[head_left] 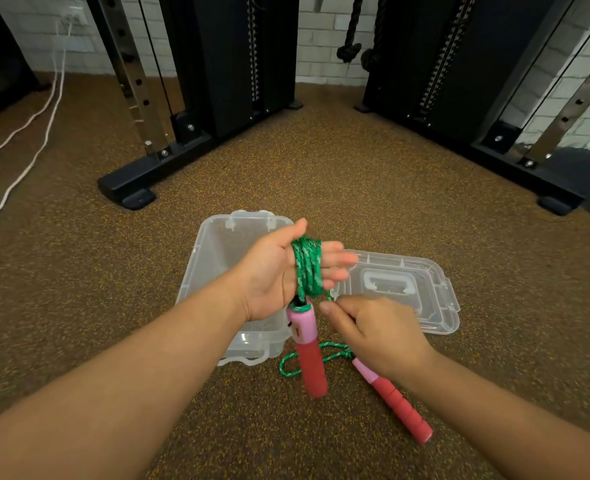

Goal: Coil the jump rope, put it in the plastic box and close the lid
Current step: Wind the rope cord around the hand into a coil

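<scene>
The green jump rope (308, 268) is wound in several turns around the palm and fingers of my left hand (272, 271), which is held flat over the clear plastic box (217, 251). One pink-and-red handle (309, 351) hangs down from that hand. My right hand (369, 327) pinches the loose rope just below the coil. The remaining rope loops on the floor to the second handle (395, 405), which lies by my right wrist. The box stands open on the floor, and its clear lid (425, 292) lies flat to its right.
Brown speckled rubber flooring lies all around. Black gym machine frames (137, 188) stand at the back left and back right (560, 199). White cables (27, 133) run across the floor at far left. A white brick wall is behind.
</scene>
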`<action>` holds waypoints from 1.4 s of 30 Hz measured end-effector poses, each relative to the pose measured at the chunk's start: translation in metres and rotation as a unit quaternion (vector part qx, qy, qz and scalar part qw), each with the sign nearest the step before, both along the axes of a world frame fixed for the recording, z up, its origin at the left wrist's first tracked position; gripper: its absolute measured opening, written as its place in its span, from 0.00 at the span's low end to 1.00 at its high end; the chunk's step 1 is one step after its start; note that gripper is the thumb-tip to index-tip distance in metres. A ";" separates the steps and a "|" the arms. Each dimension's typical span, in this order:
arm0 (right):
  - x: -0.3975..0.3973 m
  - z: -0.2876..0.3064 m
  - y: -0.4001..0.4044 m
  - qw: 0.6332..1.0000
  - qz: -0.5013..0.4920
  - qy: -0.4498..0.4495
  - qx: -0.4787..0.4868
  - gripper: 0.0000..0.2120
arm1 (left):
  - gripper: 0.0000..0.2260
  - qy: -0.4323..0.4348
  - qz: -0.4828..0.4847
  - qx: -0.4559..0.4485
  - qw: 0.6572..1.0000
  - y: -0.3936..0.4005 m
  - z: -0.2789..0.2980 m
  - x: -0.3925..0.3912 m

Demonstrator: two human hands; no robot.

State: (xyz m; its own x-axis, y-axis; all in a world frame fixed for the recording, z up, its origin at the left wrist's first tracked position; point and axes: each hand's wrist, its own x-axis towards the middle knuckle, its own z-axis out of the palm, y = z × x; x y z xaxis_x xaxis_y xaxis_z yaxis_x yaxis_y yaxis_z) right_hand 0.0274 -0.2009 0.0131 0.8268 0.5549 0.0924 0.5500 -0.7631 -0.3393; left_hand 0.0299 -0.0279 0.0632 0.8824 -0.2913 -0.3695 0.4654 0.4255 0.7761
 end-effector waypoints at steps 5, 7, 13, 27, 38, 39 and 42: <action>-0.026 0.016 0.006 0.993 0.109 -0.027 0.021 0.14 | 0.33 0.009 0.039 0.003 0.999 -0.003 0.000 0.003; -0.030 0.026 0.007 0.990 0.133 -0.016 0.048 0.14 | 0.35 0.004 0.021 0.049 0.999 -0.003 0.000 0.003; -0.008 0.056 0.010 0.971 0.100 0.072 0.206 0.13 | 0.35 -0.033 -0.080 0.255 0.963 -0.001 -0.013 -0.001; 0.040 0.007 -0.011 0.927 -0.009 0.192 0.323 0.19 | 0.18 -0.110 -0.172 0.185 0.961 -0.012 0.000 -0.010; 0.008 -0.016 -0.018 0.957 0.018 0.203 0.207 0.14 | 0.21 -0.049 0.031 0.014 0.998 -0.004 0.001 0.002; 0.004 -0.016 -0.018 0.962 0.028 0.191 0.190 0.14 | 0.23 -0.045 0.030 0.009 0.999 -0.003 0.002 0.003; -0.006 -0.011 -0.020 0.978 0.061 0.137 0.144 0.14 | 0.30 -0.025 0.042 -0.007 0.999 -0.002 0.001 0.005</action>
